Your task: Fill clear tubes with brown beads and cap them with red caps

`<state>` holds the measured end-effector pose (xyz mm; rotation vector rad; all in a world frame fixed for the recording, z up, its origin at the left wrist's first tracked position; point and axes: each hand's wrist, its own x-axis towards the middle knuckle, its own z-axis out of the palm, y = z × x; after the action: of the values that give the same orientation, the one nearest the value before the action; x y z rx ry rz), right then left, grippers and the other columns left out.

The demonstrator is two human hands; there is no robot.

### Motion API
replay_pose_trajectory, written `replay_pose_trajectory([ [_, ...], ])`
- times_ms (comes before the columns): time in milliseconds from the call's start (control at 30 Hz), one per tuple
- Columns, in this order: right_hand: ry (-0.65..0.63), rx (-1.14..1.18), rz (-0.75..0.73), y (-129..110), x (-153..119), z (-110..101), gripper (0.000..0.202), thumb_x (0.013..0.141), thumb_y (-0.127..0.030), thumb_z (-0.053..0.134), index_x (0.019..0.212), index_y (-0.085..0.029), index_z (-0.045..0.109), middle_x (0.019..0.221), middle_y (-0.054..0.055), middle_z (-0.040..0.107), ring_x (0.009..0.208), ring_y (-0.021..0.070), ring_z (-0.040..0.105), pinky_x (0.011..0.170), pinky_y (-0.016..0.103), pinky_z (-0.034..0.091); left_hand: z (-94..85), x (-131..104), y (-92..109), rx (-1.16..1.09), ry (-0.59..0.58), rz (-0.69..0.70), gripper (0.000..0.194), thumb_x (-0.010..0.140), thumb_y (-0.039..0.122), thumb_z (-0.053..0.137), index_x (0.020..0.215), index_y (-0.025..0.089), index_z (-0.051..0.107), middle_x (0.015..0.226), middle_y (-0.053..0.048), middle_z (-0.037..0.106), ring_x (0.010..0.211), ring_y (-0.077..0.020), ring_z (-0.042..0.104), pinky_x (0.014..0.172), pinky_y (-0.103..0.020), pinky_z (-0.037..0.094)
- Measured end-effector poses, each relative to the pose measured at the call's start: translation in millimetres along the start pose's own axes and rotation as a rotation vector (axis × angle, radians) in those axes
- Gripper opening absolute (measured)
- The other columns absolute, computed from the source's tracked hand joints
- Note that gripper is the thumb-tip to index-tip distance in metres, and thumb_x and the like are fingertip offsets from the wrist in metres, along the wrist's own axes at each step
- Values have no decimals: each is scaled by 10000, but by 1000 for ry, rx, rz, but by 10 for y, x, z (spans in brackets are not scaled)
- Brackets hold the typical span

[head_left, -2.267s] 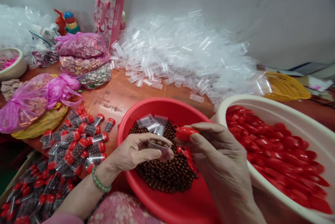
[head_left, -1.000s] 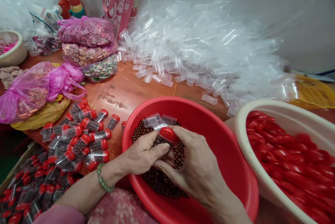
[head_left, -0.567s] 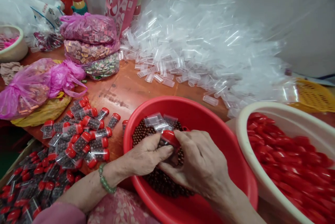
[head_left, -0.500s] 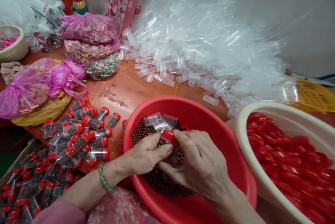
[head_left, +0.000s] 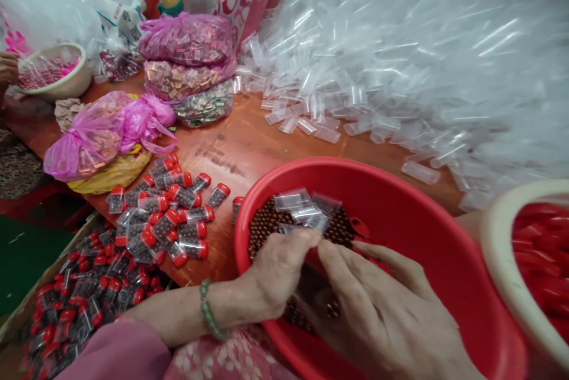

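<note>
Over the large red basin [head_left: 422, 220], my left hand [head_left: 278, 270] is closed round a small clear container with a red cap, mostly hidden behind my fingers. My right hand [head_left: 377, 303] presses its fingertips against the same container from the other side, and both thumb areas meet near the red cap. Brown beads [head_left: 267, 223] fill the bottom of the basin below my hands. On the beads, just beyond my fingers, lie several empty clear tubes [head_left: 291, 199].
Capped bead-filled containers [head_left: 164, 223] are heaped left on the table, more in a box [head_left: 80, 303] below. A cream basin [head_left: 498, 232] of red caps stands right. Clear tubes [head_left: 400, 72] pile up behind. Bags [head_left: 186, 39] sit back left, near another person's hand [head_left: 8, 69].
The view has swung left, so things appear further right. My hands have drawn together round the red-capped container, which is now mostly covered. Another person's hand has come into view.
</note>
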<state>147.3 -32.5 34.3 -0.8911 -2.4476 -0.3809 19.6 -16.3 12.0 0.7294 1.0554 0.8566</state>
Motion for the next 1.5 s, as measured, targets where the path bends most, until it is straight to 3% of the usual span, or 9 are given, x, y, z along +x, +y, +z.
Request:
replay_pose_trajectory([
  [67, -65, 121, 48, 36, -8, -39, 371, 910, -164, 486, 1270, -72, 479, 941, 156, 695, 853, 239, 635, 815, 406, 473, -189, -105, 149, 45, -24, 50, 355, 851, 465, 474, 613, 202, 467, 625, 3, 501, 653, -143, 474, 683, -282, 434],
  [100, -107, 185, 94, 95, -32, -33, 393, 920, -194, 498, 1296, -88, 461, 990, 148, 693, 895, 235, 640, 816, 386, 482, -318, -160, 234, 169, -107, 63, 406, 887, 481, 418, 607, 195, 485, 581, 2, 508, 595, -136, 477, 639, -279, 435],
  [167, -219, 274, 235, 293, -115, 41, 386, 937, -277, 508, 1287, -117, 484, 1045, 133, 690, 919, 229, 652, 785, 350, 506, -635, -258, 387, 417, -77, 173, 452, 915, 485, 398, 602, 182, 517, 546, 6, 524, 513, -118, 471, 549, -257, 406],
  [333, -710, 260, 570, 886, -262, 487, 222, 925, -234, 525, 1116, -150, 602, 1024, 76, 700, 897, 185, 670, 768, 275, 507, -1467, -292, 476, 1351, 473, 348, 373, 924, 470, 430, 783, 181, 621, 627, -17, 579, 625, -188, 564, 621, -301, 422],
  [433, -775, 185, 609, 1014, -172, 717, 293, 912, -301, 557, 1147, -127, 583, 1030, 103, 681, 895, 213, 662, 739, 293, 494, -1706, -198, 408, 1680, 614, 502, 421, 893, 514, 486, 970, 129, 641, 890, -133, 675, 872, -302, 614, 786, -417, 473],
  [533, -817, 113, 596, 970, -23, 803, 303, 891, -346, 578, 1103, -130, 600, 1006, 118, 645, 826, 226, 646, 643, 295, 461, -1621, -107, 360, 1640, 602, 677, 445, 871, 496, 553, 1075, 104, 602, 1061, -181, 662, 1028, -333, 583, 904, -482, 466],
  [833, -837, 6, 372, 808, 221, 921, 175, 899, -234, 535, 999, -185, 671, 1002, 140, 547, 861, 249, 561, 675, 331, 386, -734, 108, 203, 1127, 153, 957, 144, 865, 189, 613, 1001, 143, 604, 965, -94, 682, 970, -208, 604, 901, -380, 518],
  [1133, -880, 61, 54, 733, 144, 1037, 217, 877, -55, 478, 984, -95, 662, 931, 143, 641, 797, 226, 614, 669, 317, 403, -702, 142, 164, 1045, 146, 928, 102, 863, 135, 586, 957, 147, 625, 932, -86, 701, 943, -203, 600, 884, -393, 516],
  [1500, -918, 280, -191, 206, 116, 973, 298, 842, 51, 422, 944, -52, 683, 946, 167, 661, 859, 232, 605, 738, 352, 452, -657, 244, -83, 954, 189, 915, 233, 924, 118, 433, 992, 164, 651, 982, -77, 716, 1003, -204, 559, 931, -421, 457],
])
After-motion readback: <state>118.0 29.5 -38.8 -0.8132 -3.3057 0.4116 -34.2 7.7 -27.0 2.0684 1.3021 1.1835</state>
